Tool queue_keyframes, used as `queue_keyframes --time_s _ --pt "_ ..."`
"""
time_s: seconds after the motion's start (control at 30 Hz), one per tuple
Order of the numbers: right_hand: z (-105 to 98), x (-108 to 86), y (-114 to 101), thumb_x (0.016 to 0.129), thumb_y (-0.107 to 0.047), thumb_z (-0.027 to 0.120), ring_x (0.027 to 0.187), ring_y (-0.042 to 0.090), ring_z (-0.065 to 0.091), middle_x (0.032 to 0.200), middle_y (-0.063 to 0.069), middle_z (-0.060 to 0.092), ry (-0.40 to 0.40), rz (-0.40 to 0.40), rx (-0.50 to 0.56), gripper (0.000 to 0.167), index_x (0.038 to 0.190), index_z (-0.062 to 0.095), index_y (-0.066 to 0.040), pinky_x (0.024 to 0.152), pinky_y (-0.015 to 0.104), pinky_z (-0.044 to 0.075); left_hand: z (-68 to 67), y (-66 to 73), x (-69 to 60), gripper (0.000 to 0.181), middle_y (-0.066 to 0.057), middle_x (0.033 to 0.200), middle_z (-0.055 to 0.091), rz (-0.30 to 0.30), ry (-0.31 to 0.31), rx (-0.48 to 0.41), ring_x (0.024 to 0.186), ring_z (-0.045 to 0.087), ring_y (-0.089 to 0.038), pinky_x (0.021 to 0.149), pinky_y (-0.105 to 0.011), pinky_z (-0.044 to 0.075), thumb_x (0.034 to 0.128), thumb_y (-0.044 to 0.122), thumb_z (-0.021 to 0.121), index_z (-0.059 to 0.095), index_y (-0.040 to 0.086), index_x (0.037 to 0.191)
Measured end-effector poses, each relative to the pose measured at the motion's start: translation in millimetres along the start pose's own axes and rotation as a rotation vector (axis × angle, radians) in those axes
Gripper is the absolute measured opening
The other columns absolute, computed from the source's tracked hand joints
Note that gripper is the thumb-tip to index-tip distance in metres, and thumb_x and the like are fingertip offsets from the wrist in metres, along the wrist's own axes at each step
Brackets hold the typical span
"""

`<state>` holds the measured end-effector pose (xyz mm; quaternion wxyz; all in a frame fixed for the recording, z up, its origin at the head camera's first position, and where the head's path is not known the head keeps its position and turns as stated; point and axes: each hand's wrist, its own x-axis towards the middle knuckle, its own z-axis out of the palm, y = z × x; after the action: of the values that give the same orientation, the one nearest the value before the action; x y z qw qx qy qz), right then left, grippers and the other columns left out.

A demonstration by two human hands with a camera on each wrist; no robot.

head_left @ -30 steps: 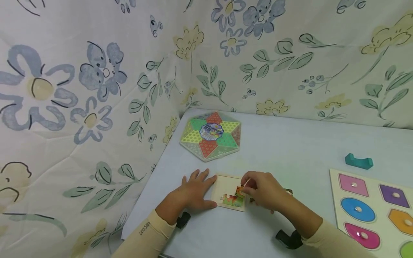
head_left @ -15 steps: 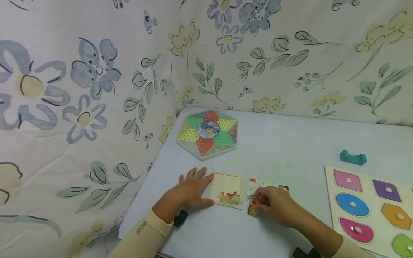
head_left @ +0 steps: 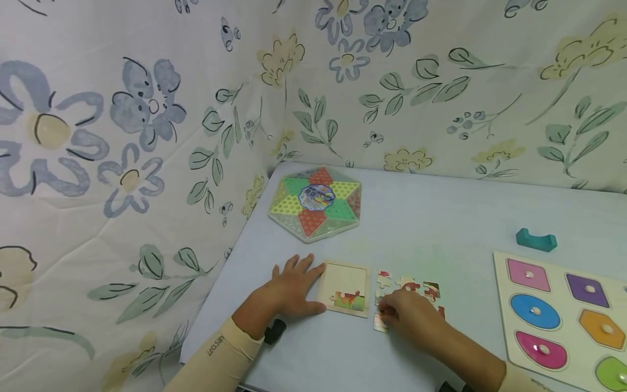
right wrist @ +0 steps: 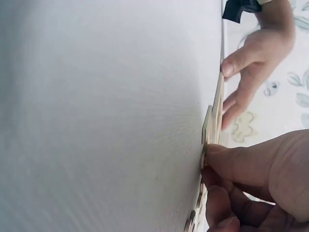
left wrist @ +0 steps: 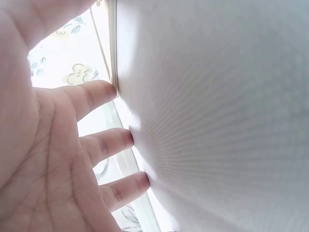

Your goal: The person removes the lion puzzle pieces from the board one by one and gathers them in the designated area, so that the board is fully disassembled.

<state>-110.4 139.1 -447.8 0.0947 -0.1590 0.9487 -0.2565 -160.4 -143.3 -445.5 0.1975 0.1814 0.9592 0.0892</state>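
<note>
My left hand is spread with straight fingers. Its thumb and forefinger touch the left side of a small square wooden puzzle tray, where a few joined picture pieces lie along the bottom. To the right of the tray, my right hand is down among loose jigsaw pieces. In the right wrist view, its thumb and forefinger pinch a thin puzzle piece at the table, mostly hidden by the fingers. A pale puzzle piece shows just below the fingertips, and others lie behind the hand.
A hexagonal Chinese checkers board lies at the back left. On the right is a large knobbed shape board, with a teal curved block behind it. Floral cloth hangs along the table's left and back sides.
My right hand has left the tray with an orange puzzle piece and moved right to the loose pieces. That piece is no longer visible at the fingertips. My left hand stays by the tray.
</note>
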Motion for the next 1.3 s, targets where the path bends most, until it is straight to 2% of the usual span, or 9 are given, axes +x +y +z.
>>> queue_keyframes --time_s 0.2,0.4,0.6,0.73,0.9,1.1,1.3 --pt "2 -0.7 -1 0.082 -0.009 0.084 0.078 0.005 0.055 0.081 -0.012 0.066 0.025 -0.02 -0.03 0.013 0.091 0.077 -0.016 0.069 0.027 0.051 -0.9 0.6 -0.8 0.091 -0.007 0.17 0.022 0.0 0.003 -0.007 0.155 0.017 -0.043 0.114 -0.077 0.021 0.0866 0.061 0.072 0.032 0.029 0.162" --pt "1 7.4 -13 0.082 -0.016 0.085 0.078 0.005 0.052 0.081 -0.014 0.061 0.019 0.007 -0.033 0.014 0.092 0.076 -0.019 0.071 0.027 0.05 -2.7 1.0 -1.0 0.09 -0.006 0.171 0.022 0.001 0.001 -0.007 0.156 0.016 -0.042 0.114 -0.077 0.021 0.087 0.061 0.072 0.032 0.029 0.162" --pt "0 19.7 -29 0.08 -0.022 0.088 0.081 0.008 0.053 0.088 -0.008 0.062 0.005 -0.061 -0.069 0.023 0.098 0.075 -0.016 0.075 0.033 0.052 -3.1 1.2 -0.8 0.09 -0.006 0.171 0.022 -0.005 -0.004 -0.012 0.156 0.016 -0.042 0.114 -0.076 0.021 0.0871 0.062 0.072 0.032 0.03 0.162" --pt "4 31.7 -38 0.08 -0.022 0.088 0.083 0.011 0.055 0.093 -0.003 0.062 -0.03 -0.107 -0.073 0.028 0.102 0.074 -0.013 0.078 0.037 0.054 -2.1 1.8 -1.4 0.091 -0.006 0.171 0.021 -0.006 -0.009 -0.014 0.156 0.016 -0.042 0.114 -0.076 0.021 0.0869 0.062 0.071 0.032 0.03 0.162" --pt "11 45.8 -48 0.082 -0.021 0.086 0.079 0.013 0.053 0.096 0.0 0.06 -0.075 -0.135 -0.069 0.03 0.106 0.072 -0.01 0.074 0.035 0.052 -1.5 1.9 -2.1 0.091 -0.006 0.171 0.021 0.0 -0.009 -0.011 0.155 0.016 -0.043 0.113 -0.076 0.022 0.0873 0.063 0.071 0.031 0.03 0.162" --pt "15 57.0 -57 0.083 -0.019 0.086 0.074 0.015 0.051 0.094 0.002 0.055 -0.149 -0.123 -0.074 0.029 0.105 0.069 -0.01 0.067 0.029 0.048 -2.0 0.8 -2.7 0.091 -0.006 0.171 0.021 -0.001 -0.013 -0.018 0.155 0.016 -0.043 0.113 -0.077 0.021 0.087 0.063 0.071 0.031 0.031 0.162" --pt "17 62.8 -60 0.083 -0.02 0.086 0.077 0.016 0.053 0.095 0.001 0.054 -0.185 -0.085 -0.093 0.028 0.103 0.069 -0.012 0.074 0.032 0.053 -2.2 1.0 -0.5 0.092 -0.005 0.171 0.021 -0.009 -0.017 -0.012 0.156 0.016 -0.043 0.114 -0.077 0.02 0.0857 0.064 0.072 0.031 0.033 0.162"
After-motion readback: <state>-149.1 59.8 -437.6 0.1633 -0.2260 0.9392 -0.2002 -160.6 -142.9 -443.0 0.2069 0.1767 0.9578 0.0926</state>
